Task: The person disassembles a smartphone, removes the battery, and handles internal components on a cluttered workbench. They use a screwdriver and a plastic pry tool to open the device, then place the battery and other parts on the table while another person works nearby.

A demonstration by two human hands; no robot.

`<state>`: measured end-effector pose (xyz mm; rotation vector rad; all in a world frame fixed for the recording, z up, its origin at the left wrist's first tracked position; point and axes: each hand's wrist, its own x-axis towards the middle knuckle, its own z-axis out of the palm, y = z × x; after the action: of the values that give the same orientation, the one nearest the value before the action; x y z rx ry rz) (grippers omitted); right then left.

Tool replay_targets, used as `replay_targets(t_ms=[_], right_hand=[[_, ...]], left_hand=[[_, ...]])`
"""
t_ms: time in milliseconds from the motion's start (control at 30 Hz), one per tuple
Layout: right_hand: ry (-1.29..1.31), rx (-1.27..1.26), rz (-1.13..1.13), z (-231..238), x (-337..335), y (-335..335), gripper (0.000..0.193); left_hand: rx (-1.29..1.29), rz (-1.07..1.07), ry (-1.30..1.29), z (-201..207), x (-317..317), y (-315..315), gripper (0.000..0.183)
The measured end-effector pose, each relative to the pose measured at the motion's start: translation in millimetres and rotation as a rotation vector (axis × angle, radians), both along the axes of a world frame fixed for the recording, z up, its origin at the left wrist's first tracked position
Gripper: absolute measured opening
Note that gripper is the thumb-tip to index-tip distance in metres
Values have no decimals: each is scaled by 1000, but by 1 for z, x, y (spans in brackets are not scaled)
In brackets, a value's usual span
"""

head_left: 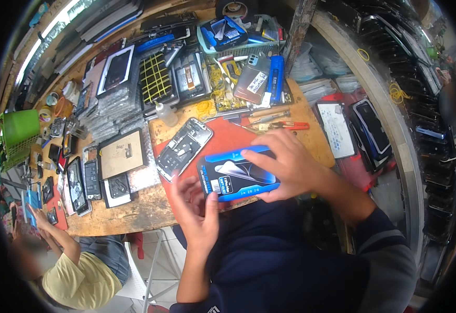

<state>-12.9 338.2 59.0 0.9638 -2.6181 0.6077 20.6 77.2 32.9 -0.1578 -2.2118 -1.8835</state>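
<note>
A flat blue-and-black phone screen box (240, 176) is held up in front of me, over the near edge of the bench. My right hand (288, 166) grips its right end, with the thumb and fingers at the far and near edges. At the left end is my left hand (197, 211), its thumb against the near corner and its curled fingers partly behind the box. Just beyond lies an opened phone (184, 147) with its inner parts bare, on a red mat (218, 140). Tweezers and a red-handled tool (293, 125) rest at the mat's far right.
A small dropper bottle (166, 115) stands behind the phone. Left of it are stacked screens (118, 112) and a brown board (121, 155). A basket (249, 48) sits at the back. Another person (84, 274) works at the far left. Shelving (410, 151) rises on the right.
</note>
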Motion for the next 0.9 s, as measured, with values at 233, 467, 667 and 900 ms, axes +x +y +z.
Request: replay_targets(t_ms=[233,467,667,900], right_hand=[[-655,-965,-216,11,17,-10,58],[-852,-1633,-259,22,-15,-13,31],[-548,-1591,14,77,-116,-4,25],[367,-531,-406,115,-305,-17,52]], left_hand=[[558,-146,-305,3,-11,-20,41],[262,90,117,-29,-7,-30,31],[-495,302,543,-54,-12,-31,27],[-247,312,525,-58,-15,-26,49]])
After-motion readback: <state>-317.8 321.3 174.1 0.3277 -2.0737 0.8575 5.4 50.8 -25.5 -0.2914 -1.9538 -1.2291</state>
